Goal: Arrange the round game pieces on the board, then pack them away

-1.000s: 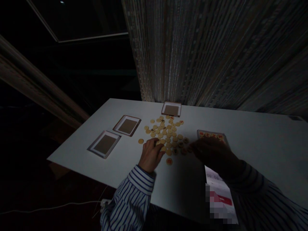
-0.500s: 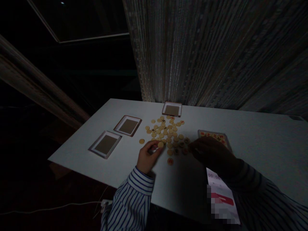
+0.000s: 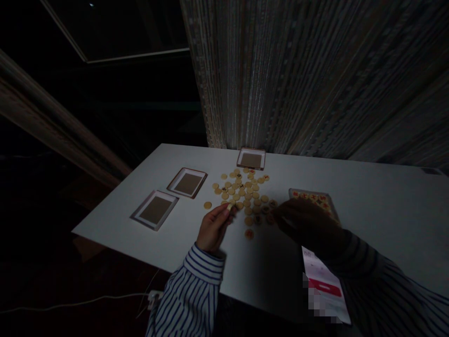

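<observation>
My left hand (image 3: 214,227) is closed, pinching a round wooden Chinese chess piece (image 3: 229,206) on edge between thumb and fingertips. The piece is held at the near left side of a spread of similar pieces (image 3: 248,196), most blank side up, a few showing red or black characters. My right hand (image 3: 305,224) is deep in shadow at the right of the spread, with its fingers drawn together beside some dark-marked pieces. What those fingers hold, if anything, is hidden. Partly behind that hand is a shallow tray with red-marked pieces (image 3: 310,196) in rows.
Two shallow trays, a front one (image 3: 169,197) and one behind it (image 3: 203,177), lie at the left of the white table (image 3: 115,210). Another tray (image 3: 251,167) sits at the back, near a striped curtain (image 3: 252,84). A lit phone (image 3: 324,285) lies by my right forearm.
The piece in my left hand has turned from flat face to edge-on. My right hand has shifted slightly left, and more of the filled tray shows.
</observation>
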### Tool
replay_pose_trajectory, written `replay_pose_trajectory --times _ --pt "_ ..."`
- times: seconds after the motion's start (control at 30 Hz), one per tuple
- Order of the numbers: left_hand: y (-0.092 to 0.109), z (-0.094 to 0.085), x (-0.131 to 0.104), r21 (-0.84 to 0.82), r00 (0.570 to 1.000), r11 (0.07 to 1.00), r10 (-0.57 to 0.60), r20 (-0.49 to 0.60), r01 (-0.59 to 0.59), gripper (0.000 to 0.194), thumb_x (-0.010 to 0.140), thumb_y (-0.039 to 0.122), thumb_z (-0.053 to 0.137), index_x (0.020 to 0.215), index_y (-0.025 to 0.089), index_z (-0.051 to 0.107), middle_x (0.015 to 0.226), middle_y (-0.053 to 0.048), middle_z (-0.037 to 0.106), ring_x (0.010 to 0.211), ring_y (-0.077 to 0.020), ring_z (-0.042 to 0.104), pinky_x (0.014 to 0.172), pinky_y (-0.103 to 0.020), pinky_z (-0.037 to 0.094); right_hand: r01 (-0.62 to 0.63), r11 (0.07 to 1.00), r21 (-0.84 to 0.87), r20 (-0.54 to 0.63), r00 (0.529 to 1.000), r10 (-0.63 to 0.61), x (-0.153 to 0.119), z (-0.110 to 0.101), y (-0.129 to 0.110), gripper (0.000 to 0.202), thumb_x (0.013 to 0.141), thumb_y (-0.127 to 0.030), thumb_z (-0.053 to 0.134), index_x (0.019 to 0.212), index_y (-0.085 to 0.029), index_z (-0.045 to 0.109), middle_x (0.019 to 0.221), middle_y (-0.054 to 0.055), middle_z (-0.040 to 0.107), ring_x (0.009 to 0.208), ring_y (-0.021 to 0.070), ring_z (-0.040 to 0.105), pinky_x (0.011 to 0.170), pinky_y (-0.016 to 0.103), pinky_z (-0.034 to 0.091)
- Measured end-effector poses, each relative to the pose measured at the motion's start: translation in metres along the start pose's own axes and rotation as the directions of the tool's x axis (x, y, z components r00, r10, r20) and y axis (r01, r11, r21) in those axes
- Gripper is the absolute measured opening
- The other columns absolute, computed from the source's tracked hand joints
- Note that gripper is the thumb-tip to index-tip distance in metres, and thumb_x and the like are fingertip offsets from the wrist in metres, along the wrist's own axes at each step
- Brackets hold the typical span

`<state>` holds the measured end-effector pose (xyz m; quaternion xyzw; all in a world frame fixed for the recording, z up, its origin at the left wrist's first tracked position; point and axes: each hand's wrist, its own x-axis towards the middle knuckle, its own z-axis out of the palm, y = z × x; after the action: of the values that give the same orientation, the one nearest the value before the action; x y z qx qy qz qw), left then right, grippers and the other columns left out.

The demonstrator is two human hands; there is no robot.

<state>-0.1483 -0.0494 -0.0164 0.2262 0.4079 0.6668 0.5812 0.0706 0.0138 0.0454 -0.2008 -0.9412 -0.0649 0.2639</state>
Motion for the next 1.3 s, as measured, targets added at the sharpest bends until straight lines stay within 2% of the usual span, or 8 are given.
replay_pose_trajectory --times 0.33,0.57,0.77,0.97,1.13,1.3 --pt "0.002 0.002 0.0 -0.023 1.0 0.999 -0.028 0.001 0.028 0.026 0.063 0.029 0.074 0.082 0.012 0.069 0.077 -0.006 0.069 0.058 -0.007 0.053 0.056 -0.019 0.041 -0.021 0.998 0.059 0.061 0.998 0.018 0.0 0.007 -0.001 0.02 0.087 -0.021 0.042 0.085 -0.016 0.062 0.072 0.006 0.064 0.065 0.0141 0.055 0.059 0.027 0.037" --pt "0.0 0.0 0.001 -0.006 1.0 1.0 -0.021 0.018 0.021 0.025 0.067 0.031 0.071 0.081 0.011 0.069 0.08 -0.007 0.069 0.058 -0.0085 0.052 0.056 -0.021 0.039 0.036 0.998 0.045 0.014 0.999 -0.037 0.008 0.012 -0.006 0.02 0.087 -0.019 0.043 0.083 -0.016 0.062 0.071 0.006 0.064 0.063 0.0144 0.054 0.058 0.028 0.034" --pt "-0.002 -0.001 0.001 0.022 0.998 0.999 -0.042 0.041 0.041 0.027 0.068 0.033 0.069 0.083 0.011 0.068 0.079 -0.007 0.068 0.059 -0.0096 0.051 0.056 -0.023 0.037 0.014 0.998 0.054 0.063 0.998 -0.017 0.021 0.025 -0.016 0.018 0.086 -0.022 0.045 0.088 -0.016 0.062 0.074 0.006 0.064 0.067 0.0155 0.054 0.061 0.03 0.032" --pt "-0.004 -0.001 0.002 0.049 0.995 0.998 -0.031 0.092 0.027 0.028 0.067 0.037 0.069 0.076 0.011 0.067 0.067 -0.004 0.064 0.056 -0.0087 0.048 0.056 -0.023 0.034 -0.021 0.998 0.051 0.114 0.993 0.015 0.042 0.038 -0.027 0.019 0.084 -0.026 0.049 0.094 -0.016 0.061 0.079 0.007 0.063 0.071 0.0173 0.053 0.061 0.03 0.031" --pt "-0.005 -0.003 0.003 0.091 0.989 0.996 0.001 0.148 -0.015 0.028 0.072 0.039 0.065 0.071 0.011 0.065 0.06 0.0 0.057 0.056 -0.0083 0.046 0.055 -0.022 0.033 -0.053 0.997 0.058 0.147 0.988 0.044 0.054 0.044 -0.032 0.022 0.083 -0.03 0.05 0.095 -0.016 0.062 0.08 0.006 0.063 0.072 0.0181 0.053 0.061 0.03 0.031" --pt "-0.007 -0.01 0.005 0.182 0.985 0.981 0.032 0.17 -0.063 0.03 0.074 0.042 0.062 0.069 0.012 0.064 0.06 -0.001 0.057 0.057 -0.0092 0.046 0.056 -0.023 0.034 -0.087 0.994 0.07 0.219 0.973 0.07 0.059 0.046 -0.034 0.021 0.083 -0.032 0.051 0.092 -0.016 0.062 0.08 0.006 0.062 0.074 0.0186 0.053 0.062 0.031 0.031"
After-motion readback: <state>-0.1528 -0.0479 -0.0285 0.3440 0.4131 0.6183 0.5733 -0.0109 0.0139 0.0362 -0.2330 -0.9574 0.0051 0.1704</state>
